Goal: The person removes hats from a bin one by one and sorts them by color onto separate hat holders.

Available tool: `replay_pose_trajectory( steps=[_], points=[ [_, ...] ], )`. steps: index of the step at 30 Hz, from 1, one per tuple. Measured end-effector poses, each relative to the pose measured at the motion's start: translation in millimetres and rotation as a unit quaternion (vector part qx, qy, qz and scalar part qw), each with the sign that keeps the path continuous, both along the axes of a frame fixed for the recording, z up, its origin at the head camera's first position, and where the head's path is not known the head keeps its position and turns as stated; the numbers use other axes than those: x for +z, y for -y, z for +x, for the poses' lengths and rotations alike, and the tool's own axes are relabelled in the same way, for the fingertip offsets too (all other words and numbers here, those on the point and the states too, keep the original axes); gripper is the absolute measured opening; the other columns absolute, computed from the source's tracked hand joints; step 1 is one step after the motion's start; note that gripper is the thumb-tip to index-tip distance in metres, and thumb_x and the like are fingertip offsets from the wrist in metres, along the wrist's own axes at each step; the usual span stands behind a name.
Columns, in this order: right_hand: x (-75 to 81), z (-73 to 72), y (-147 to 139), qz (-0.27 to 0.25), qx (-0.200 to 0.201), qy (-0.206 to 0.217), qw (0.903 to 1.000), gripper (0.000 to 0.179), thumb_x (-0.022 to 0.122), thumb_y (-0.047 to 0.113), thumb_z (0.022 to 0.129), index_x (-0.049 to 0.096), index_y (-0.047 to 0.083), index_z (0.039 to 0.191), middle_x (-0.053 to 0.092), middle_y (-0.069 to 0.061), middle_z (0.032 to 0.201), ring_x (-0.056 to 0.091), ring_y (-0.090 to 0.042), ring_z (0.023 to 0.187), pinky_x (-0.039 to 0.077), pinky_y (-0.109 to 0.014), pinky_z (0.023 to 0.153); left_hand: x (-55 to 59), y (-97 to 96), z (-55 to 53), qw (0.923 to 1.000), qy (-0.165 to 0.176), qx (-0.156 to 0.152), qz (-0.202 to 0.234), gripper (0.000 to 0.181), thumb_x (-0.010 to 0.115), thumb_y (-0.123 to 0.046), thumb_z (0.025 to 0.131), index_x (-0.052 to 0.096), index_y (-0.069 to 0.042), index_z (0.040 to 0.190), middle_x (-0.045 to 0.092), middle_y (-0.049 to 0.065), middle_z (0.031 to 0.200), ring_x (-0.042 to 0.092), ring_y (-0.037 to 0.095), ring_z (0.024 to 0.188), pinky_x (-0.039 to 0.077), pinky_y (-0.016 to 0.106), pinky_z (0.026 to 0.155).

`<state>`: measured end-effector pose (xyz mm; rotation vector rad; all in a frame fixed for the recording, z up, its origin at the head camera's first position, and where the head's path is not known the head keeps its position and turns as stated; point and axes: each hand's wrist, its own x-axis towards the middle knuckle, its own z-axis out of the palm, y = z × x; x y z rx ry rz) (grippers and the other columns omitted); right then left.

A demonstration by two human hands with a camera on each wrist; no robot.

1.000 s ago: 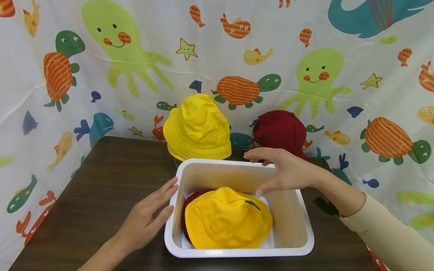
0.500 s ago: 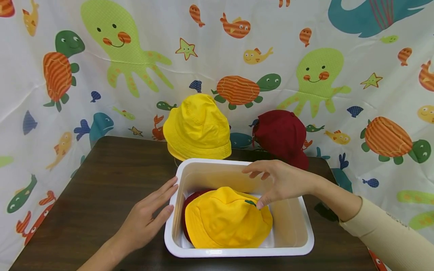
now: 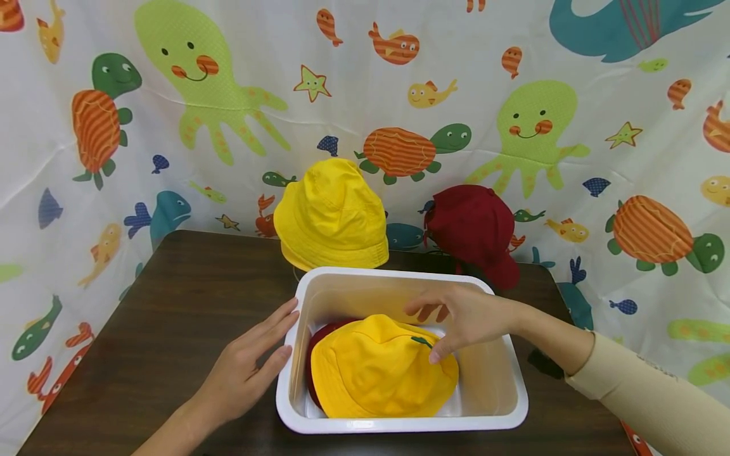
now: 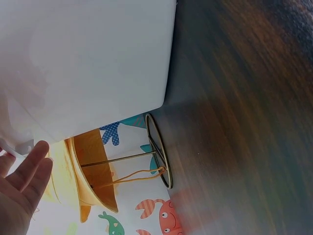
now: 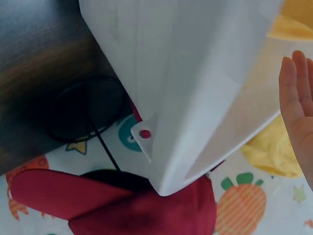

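Observation:
In the head view a white plastic bin (image 3: 402, 425) stands on the dark table. Inside lies a yellow bucket hat (image 3: 382, 373) with a small green mark, over a dark red hat (image 3: 315, 345) that is mostly hidden. My left hand (image 3: 248, 364) rests its fingertips on the bin's left rim, fingers fairly straight. Over the bin's right half hovers my right hand (image 3: 464, 316), its fingers loosely bent and thumb close to the yellow hat's right side; whether the thumb touches the cloth is unclear. Nothing is gripped in either hand.
Behind the bin, another yellow bucket hat (image 3: 333, 215) sits on a wire stand (image 4: 159, 152). A dark red cap (image 3: 476, 231) hangs on a stand at the back right. A patterned curtain (image 3: 365, 76) closes off the table's far side.
My right hand has lowered into the bin, down and slightly left toward the yellow hat's right side. The left hand and the hats keep their places.

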<state>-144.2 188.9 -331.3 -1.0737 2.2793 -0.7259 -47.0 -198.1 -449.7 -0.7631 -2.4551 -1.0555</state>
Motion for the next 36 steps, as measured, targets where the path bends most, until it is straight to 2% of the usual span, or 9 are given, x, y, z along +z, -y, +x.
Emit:
replay_pose_trajectory(
  steps=[7,10,16,21,23,25,32,36],
  points=[
    [-7.7,-2.5,3,0.009,0.016,-0.006,0.9998,0.065,0.092,0.037,0.081,0.067,0.013,0.136,0.070,0.006,0.125,0.067,-0.013,0.110,0.060,-0.041,0.093,-0.9,0.9,0.0,0.9999,-0.008,-0.005,0.004,0.066,0.072,-0.002,0.091,0.054,-0.011,0.154,0.049,0.005,0.160,0.047,0.009,0.145,0.036,0.016,0.109],
    [-10.4,-2.1,3,0.012,0.014,0.006,0.9998,0.061,0.091,0.035,0.081,0.068,0.014,0.133,0.070,0.007,0.123,0.066,-0.012,0.108,0.059,-0.040,0.093,-1.1,0.6,0.2,1.0000,-0.006,-0.004,0.004,0.066,0.072,-0.002,0.092,0.054,-0.012,0.154,0.049,0.004,0.161,0.047,0.008,0.145,0.036,0.016,0.109],
    [-15.0,0.3,6,0.023,0.008,0.029,0.9993,0.054,0.091,0.031,0.082,0.070,0.016,0.129,0.070,0.014,0.118,0.064,-0.008,0.104,0.057,-0.032,0.092,-2.0,0.7,0.5,0.9999,-0.009,-0.005,0.004,0.066,0.072,-0.002,0.092,0.054,-0.011,0.154,0.049,0.005,0.160,0.048,0.009,0.145,0.036,0.016,0.110],
    [-17.9,0.4,9,0.016,0.012,0.037,0.9991,0.046,0.090,0.028,0.083,0.071,0.016,0.123,0.069,0.015,0.107,0.063,-0.008,0.095,0.060,-0.039,0.089,-2.6,1.2,-0.5,0.9999,-0.010,-0.007,0.003,0.066,0.072,-0.002,0.092,0.054,-0.011,0.154,0.049,0.005,0.160,0.048,0.009,0.145,0.035,0.016,0.110],
    [-18.5,0.3,9,0.013,0.011,0.039,0.9991,0.043,0.090,0.027,0.084,0.071,0.015,0.121,0.069,0.014,0.104,0.063,-0.008,0.092,0.061,-0.038,0.086,-2.9,1.1,-0.5,0.9999,-0.008,-0.009,0.005,0.066,0.072,-0.001,0.091,0.054,-0.011,0.154,0.049,0.005,0.160,0.047,0.010,0.145,0.036,0.016,0.111],
    [-19.6,0.0,9,0.010,0.009,0.038,0.9992,0.040,0.088,0.025,0.086,0.072,0.014,0.120,0.069,0.013,0.104,0.062,-0.008,0.091,0.061,-0.034,0.084,-3.0,0.9,-0.3,0.9999,-0.004,-0.011,0.006,0.066,0.073,-0.001,0.091,0.054,-0.011,0.154,0.049,0.005,0.161,0.047,0.010,0.145,0.036,0.017,0.111],
    [-20.3,0.6,10,-0.001,0.001,0.038,0.9993,0.032,0.087,0.021,0.087,0.073,0.015,0.116,0.070,0.013,0.102,0.064,-0.008,0.088,0.062,-0.035,0.083,-2.7,1.2,-0.3,0.9999,-0.008,-0.009,0.005,0.066,0.072,-0.002,0.092,0.054,-0.011,0.154,0.049,0.005,0.161,0.047,0.010,0.145,0.036,0.016,0.110],
    [-19.2,0.8,10,-0.007,-0.002,0.033,0.9994,0.029,0.087,0.020,0.088,0.074,0.017,0.114,0.071,0.014,0.101,0.064,-0.007,0.087,0.060,-0.028,0.081,-1.8,1.4,-0.2,0.9999,-0.011,-0.008,0.005,0.066,0.072,-0.002,0.092,0.054,-0.011,0.154,0.049,0.005,0.161,0.047,0.009,0.145,0.036,0.016,0.110]
  ],
)
